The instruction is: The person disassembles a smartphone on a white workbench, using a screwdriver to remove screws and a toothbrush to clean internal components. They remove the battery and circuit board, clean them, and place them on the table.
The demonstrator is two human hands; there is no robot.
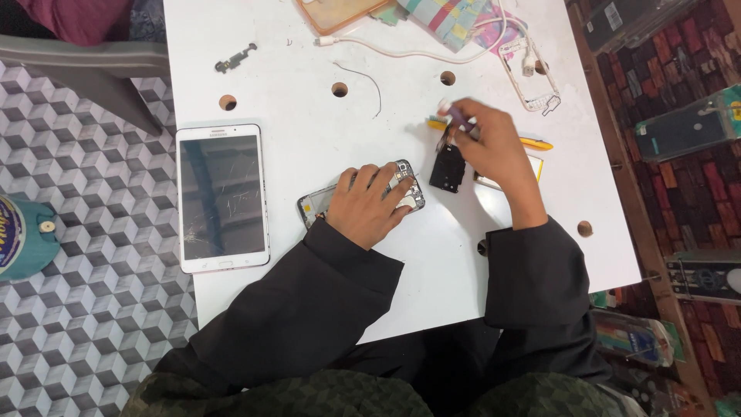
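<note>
My left hand [369, 202] lies flat on an opened phone [407, 184] on the white table [293, 131], pressing it down; the phone's circuit parts show beyond my fingertips. My right hand [494, 150] is raised just to the right, gripping a thin purple-handled tool [455, 116], blurred by motion. A black phone part [448, 167] sits beside that hand; whether the hand touches it I cannot tell. A yellow flat tool [535, 143] lies partly hidden under my right hand.
A white tablet [222, 196] with a cracked screen lies at the table's left edge. A small flex part [235, 59], a thin wire [369, 83], a white cable [401, 49], a phone frame [528, 74] and an orange case [340, 14] lie at the back.
</note>
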